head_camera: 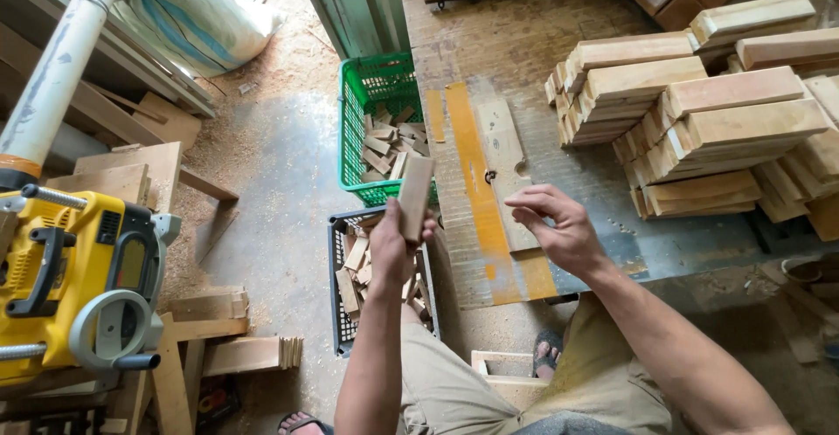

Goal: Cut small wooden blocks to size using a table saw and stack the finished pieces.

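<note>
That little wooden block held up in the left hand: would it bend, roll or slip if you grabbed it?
The wooden block probably stays stiff: it looks like solid sawn wood with straight edges. It seems light, since the left hand holds it upright by its lower end alone. Its flat faces make rolling unlikely, and the bare, unvarnished surface should grip rather than slip.

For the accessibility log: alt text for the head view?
A person's left hand holds a short rectangular wooden block upright above a dark plastic crate of wood offcuts; the open right hand hovers over a worn workbench.
</note>
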